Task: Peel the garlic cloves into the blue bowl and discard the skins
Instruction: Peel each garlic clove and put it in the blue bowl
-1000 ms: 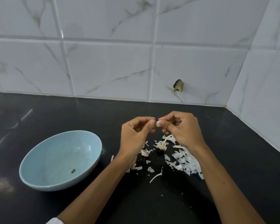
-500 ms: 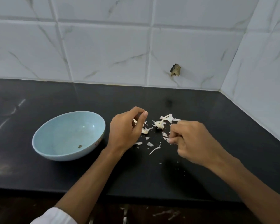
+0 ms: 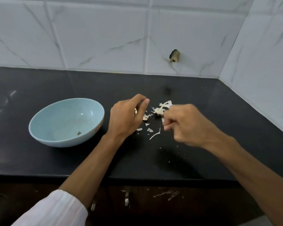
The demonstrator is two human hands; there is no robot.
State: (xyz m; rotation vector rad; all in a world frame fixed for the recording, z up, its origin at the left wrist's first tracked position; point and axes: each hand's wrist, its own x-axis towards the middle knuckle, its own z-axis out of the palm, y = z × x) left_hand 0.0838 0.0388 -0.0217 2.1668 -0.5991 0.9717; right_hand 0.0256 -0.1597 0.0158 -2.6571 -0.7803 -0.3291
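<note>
**Hands part; the shared pinch is broken**

Both of your hands have dropped from the raised pinch they shared a second ago and now sit low over the worktop [image 3: 55,160], well apart. Your right hand [image 3: 188,126] has swung down over the scattered skins [image 3: 160,109]. Its fingers are curled in, but it is blurred, so I cannot tell whether it has hold of anything. Your left hand [image 3: 127,119] hangs just right of the blue bowl [image 3: 55,115], fingers curled and thumb meeting forefinger. A pale sliver [image 3: 135,110] shows inside that curl. It may be the clove, though I cannot tell if you are gripping it. Another pale piece [image 3: 145,118] lies on the worktop just beside those fingertips.

The bowl holds only a small dark scrap [image 3: 79,133] and no cloves that I can see, so by my reading nothing peeled has gone in yet. The skins all lie on the worktop, waiting to be gathered and thrown away.
</note>
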